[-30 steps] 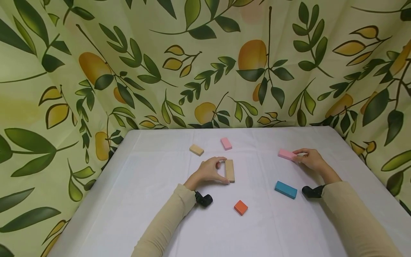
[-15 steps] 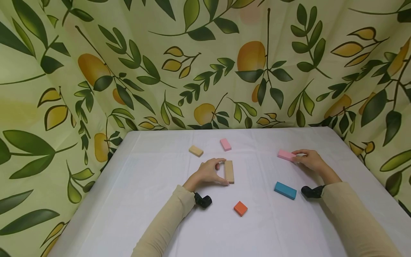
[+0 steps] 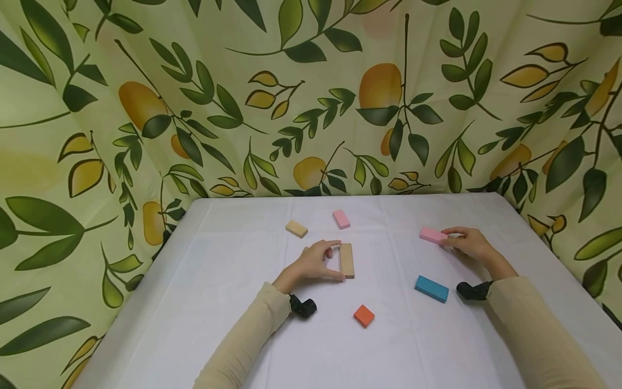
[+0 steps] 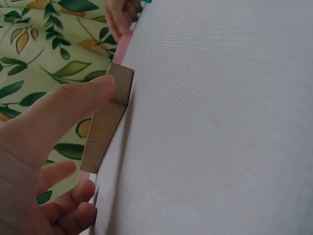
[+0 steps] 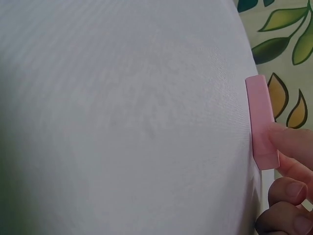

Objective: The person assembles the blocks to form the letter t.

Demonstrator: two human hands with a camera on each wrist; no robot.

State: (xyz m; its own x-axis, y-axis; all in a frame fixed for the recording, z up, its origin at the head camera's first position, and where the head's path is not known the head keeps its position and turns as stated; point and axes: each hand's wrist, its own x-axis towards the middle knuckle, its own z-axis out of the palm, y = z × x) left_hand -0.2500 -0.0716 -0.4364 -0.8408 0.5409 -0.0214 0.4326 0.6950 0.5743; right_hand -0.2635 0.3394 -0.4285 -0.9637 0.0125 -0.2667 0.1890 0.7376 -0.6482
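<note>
In the head view my left hand [image 3: 311, 262] spans a long plain wooden block [image 3: 347, 262], thumb at its near end and index finger at its far end. The left wrist view has the thumb [image 4: 73, 105] across one end of that wooden block [image 4: 107, 117]; the other fingers curl below the opposite end. Farther right, my right hand [image 3: 468, 242] pinches the right end of a pink block [image 3: 431, 234] between thumb and fingers. Seen from the right wrist, this pink block [image 5: 261, 117] lies against the white cloth, with two fingers curled underneath.
A blue block [image 3: 431, 288] lies in front of the right hand, and a small orange block [image 3: 364, 316] nearer the middle front. Behind the left hand are a short wooden block [image 3: 296, 228] and another pink block [image 3: 342, 219]. A patterned curtain [image 3: 272, 124] hangs behind the white-covered table [image 3: 218, 243].
My left wrist and forearm have shifted slightly left, and the left thumb tip has drawn back a little along the wooden block's near end. The right hand and the blocks keep their places.
</note>
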